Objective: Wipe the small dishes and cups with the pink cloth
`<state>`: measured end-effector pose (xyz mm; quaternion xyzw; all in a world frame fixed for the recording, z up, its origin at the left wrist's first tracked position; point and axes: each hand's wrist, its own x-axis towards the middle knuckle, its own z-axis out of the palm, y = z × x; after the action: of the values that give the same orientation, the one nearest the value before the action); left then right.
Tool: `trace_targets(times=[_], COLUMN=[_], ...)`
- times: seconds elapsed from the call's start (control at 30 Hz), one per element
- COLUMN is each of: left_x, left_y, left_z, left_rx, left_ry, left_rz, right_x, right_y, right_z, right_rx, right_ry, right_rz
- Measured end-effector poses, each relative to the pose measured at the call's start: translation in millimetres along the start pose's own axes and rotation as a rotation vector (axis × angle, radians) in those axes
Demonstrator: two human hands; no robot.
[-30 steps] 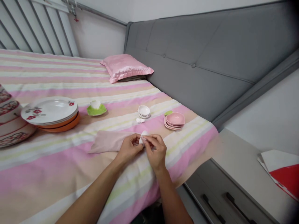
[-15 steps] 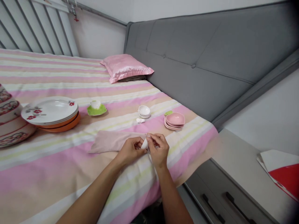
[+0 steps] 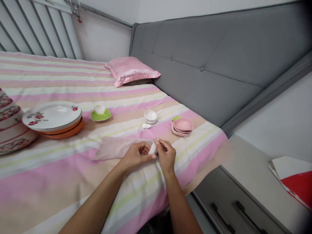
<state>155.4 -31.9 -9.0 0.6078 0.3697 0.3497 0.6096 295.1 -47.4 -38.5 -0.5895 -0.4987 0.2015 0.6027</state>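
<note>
A small white dish (image 3: 152, 149) is held on edge between my two hands, partly covered by the fingers. My left hand (image 3: 137, 156) is closed around its left side, thumb along the near edge. On the other side, the fingertips of my right hand (image 3: 166, 154) pinch it. Something thin and pale shows at those fingertips, too small to make out. Under and behind the left hand, a dusty-pink cloth (image 3: 110, 148) lies flat on the bed. Beyond the hands are a stack of small white bowls (image 3: 150, 116) and a crumpled white scrap (image 3: 146, 126).
Stacked pink dishes (image 3: 183, 125) sit to the right near the headboard (image 3: 195, 55). Leftward are a green leaf-shaped dish (image 3: 104, 115), floral plates (image 3: 55, 113) over orange ones (image 3: 70, 130), and large patterned bowls (image 3: 14, 130). A grey cabinet (image 3: 246, 162) adjoins the bed's right edge.
The white dish has turned slightly and shifted a little right between the fingers. My left fingers have loosened a bit, with the thumb extended further. The other dishes have not moved.
</note>
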Motion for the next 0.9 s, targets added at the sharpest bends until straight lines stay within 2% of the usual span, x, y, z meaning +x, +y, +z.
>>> trace_targets(times=[0.1, 0.23, 0.37, 0.5, 0.7, 0.9], left_x=[-0.4, -3.5, -6.5, -8.7, -8.9, -3.7], left_y=[2.7, 4.6, 5.2, 5.3, 8.1, 7.3], left_z=[0.3, -1.9, -4.9, -4.2, -1.6, -5.7], left_rx=[0.014, -0.002, -0.037, -0.137, -0.531, -0.835], left_ry=[0.073, 0.050, -0.020, -0.037, 0.069, 0.232], left_rz=[-0.036, -0.011, 0.082, 0.044, -0.065, -0.076], right_x=[-4.7, -7.1, -4.8, -1.3, 0.3, -3.1], right_y=[-6.8, -10.9, -8.9, -5.1, -1.6, -4.8], right_z=[1.1, 1.0, -0.1, -0.3, 1.3, 3.1], right_rx=[0.017, 0.043, 0.088, 0.129, 0.168, 0.127], right_ry=[-0.058, -0.145, -0.135, -0.069, -0.001, -0.030], right_rz=[-0.089, -0.144, -0.109, -0.046, 0.001, -0.129])
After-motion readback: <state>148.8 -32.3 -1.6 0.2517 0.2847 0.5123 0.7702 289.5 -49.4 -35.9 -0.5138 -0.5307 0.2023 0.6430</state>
